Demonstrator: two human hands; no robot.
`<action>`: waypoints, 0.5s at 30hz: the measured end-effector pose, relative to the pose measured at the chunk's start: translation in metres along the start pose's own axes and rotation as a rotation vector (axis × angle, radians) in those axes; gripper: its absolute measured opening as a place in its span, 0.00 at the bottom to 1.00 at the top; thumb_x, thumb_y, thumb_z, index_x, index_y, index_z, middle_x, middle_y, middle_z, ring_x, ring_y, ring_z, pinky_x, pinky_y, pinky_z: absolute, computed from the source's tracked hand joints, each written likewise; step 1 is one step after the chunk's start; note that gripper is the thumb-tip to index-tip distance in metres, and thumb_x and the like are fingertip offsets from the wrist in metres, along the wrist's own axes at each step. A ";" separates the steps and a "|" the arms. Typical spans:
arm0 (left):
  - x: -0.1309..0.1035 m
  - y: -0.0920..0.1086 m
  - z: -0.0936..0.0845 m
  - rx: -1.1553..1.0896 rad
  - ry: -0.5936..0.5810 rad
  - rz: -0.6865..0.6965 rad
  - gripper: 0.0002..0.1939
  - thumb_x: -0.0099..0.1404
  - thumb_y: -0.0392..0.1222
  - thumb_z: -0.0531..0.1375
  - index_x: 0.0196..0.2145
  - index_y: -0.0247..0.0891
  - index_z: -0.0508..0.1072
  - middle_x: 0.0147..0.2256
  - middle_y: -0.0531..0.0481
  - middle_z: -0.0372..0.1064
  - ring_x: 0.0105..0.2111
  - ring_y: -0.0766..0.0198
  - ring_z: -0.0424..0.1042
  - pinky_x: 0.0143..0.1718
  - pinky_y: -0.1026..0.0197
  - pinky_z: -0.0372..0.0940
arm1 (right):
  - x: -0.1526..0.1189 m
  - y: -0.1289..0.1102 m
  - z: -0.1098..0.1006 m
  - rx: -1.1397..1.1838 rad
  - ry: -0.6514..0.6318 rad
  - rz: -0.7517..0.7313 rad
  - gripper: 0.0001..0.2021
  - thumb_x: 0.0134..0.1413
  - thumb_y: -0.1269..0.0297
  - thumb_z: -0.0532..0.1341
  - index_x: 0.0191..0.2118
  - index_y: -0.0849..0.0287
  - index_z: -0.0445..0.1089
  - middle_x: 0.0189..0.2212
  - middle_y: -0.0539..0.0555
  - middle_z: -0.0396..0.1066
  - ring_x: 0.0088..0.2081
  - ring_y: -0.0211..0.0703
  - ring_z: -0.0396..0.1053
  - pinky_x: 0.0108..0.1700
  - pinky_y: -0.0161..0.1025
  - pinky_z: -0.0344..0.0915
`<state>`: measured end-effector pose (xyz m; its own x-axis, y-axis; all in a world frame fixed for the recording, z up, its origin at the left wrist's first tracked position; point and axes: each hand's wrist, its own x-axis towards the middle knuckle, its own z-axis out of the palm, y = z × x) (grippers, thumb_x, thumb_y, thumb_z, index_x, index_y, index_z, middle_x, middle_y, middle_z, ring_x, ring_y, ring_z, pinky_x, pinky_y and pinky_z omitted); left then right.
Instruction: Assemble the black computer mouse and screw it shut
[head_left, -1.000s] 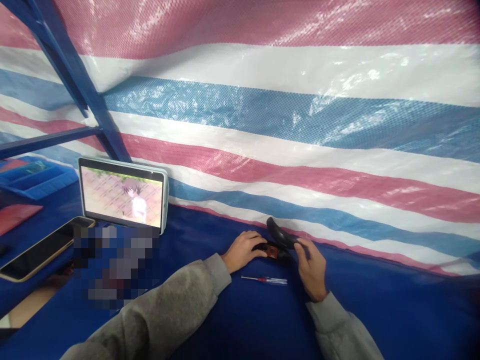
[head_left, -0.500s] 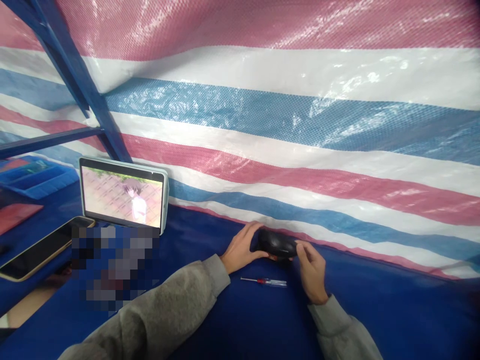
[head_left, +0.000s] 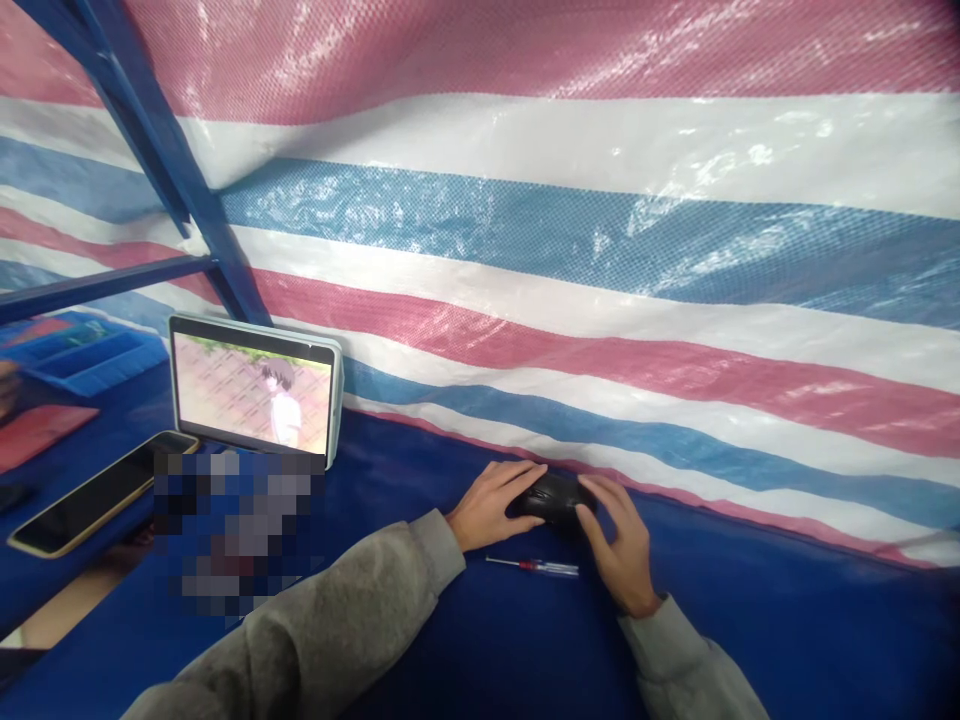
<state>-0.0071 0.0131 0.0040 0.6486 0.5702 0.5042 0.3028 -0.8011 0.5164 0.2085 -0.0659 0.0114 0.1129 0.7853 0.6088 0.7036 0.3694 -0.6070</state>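
Observation:
A glossy black rounded object [head_left: 556,498], like a case or a computer mouse, rests on the blue table between my hands. My left hand [head_left: 495,505] grips its left end, thumb in front and fingers over the far side. At its right end, my right hand [head_left: 621,540] holds it with the thumb near and the fingers curved over the top. Just in front lies a small screwdriver [head_left: 534,567] with a clear and red handle, touched by neither hand.
A tablet [head_left: 255,390] showing a cartoon stands at the left. Beside it lie a phone [head_left: 105,495], a blue compartment tray [head_left: 97,355] and a red sheet [head_left: 49,432]. Another person's arm [head_left: 75,600] shows at lower left. Striped sheeting [head_left: 585,330] hangs behind the table.
My right hand has spread its fingers over the black object's right end, where it pinched the edge before. The black object now sits flatter. A blurred shape has appeared at the far left edge.

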 end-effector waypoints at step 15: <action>0.007 0.001 -0.002 -0.112 -0.269 -0.187 0.56 0.50 0.51 0.72 0.68 0.48 0.46 0.62 0.40 0.56 0.60 0.44 0.58 0.60 0.41 0.52 | -0.009 0.022 0.004 -0.146 -0.165 -0.162 0.25 0.56 0.58 0.62 0.60 0.54 0.64 0.54 0.60 0.68 0.54 0.55 0.68 0.56 0.54 0.67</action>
<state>-0.0034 0.0166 0.0094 0.7544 0.6251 0.2004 0.3651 -0.6533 0.6632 0.2204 -0.0634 -0.0093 -0.1170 0.7964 0.5934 0.7984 0.4307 -0.4207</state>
